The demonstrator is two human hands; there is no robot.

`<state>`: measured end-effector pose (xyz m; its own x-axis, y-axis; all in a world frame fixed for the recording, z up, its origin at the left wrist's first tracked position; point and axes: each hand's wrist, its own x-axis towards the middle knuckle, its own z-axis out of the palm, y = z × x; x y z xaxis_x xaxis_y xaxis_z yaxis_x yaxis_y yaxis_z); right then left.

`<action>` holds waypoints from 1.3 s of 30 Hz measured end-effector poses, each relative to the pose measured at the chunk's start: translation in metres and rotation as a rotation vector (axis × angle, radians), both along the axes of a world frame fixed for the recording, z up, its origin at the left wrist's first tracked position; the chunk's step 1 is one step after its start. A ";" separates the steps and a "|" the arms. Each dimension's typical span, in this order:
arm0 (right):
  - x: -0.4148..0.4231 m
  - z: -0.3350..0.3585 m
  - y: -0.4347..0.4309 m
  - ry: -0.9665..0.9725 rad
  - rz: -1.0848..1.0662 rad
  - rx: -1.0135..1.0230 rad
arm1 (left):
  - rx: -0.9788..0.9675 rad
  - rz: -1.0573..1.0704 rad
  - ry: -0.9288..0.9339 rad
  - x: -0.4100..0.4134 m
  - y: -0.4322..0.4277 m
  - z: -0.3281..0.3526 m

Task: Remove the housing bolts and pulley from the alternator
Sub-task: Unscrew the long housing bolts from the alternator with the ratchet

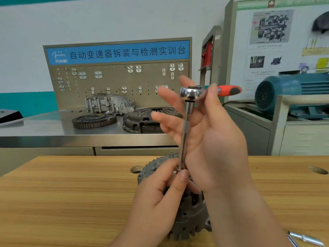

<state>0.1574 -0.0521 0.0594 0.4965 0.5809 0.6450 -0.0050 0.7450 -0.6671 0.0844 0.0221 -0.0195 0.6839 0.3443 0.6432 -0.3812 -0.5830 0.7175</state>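
Wooden bench (pixel 71 193): left hand (pixel 156 193) fingers pinch socket (pixel 179 169); right hand (pixel 210 139) fingers spread beside ratchet (pixel 192 92).

We look down on a near wooden table (pixel 62 202) with dark knots in its top. An alternator (pixel 188 216) stands on it at the middle, and a shiny metal tool (pixel 302 238) lies at its near right corner. Beyond it runs a steel bench (pixel 44 129). On that we see a toothed ring (pixel 94 120) lying flat, a dark clutch cover (pixel 140 120) just to its right, a grey cast housing (pixel 109 104) behind both, and a pegboard (pixel 117 82) standing along the far edge.
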 end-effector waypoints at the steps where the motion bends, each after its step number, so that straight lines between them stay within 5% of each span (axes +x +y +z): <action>1: 0.000 0.000 0.001 -0.010 -0.021 0.011 | -0.017 0.000 0.001 0.000 0.000 0.000; 6: -0.005 0.001 0.002 -0.167 -0.227 0.084 | -0.108 0.002 -0.002 0.005 0.000 -0.001; 13: 0.000 0.001 0.000 -0.041 0.005 -0.021 | 0.000 0.018 0.004 0.001 0.001 -0.001; 20: -0.003 0.000 0.003 -0.120 -0.146 0.059 | -0.085 0.019 0.013 0.003 0.002 0.000; 27: 0.001 0.000 -0.001 -0.001 0.046 -0.003 | 0.055 0.041 0.000 0.002 0.001 -0.004; 33: -0.003 0.001 0.001 -0.109 -0.120 0.061 | -0.037 0.048 -0.001 0.006 0.003 -0.005; 39: 0.000 0.001 -0.001 -0.037 0.018 0.018 | 0.022 0.048 -0.021 0.004 0.003 -0.005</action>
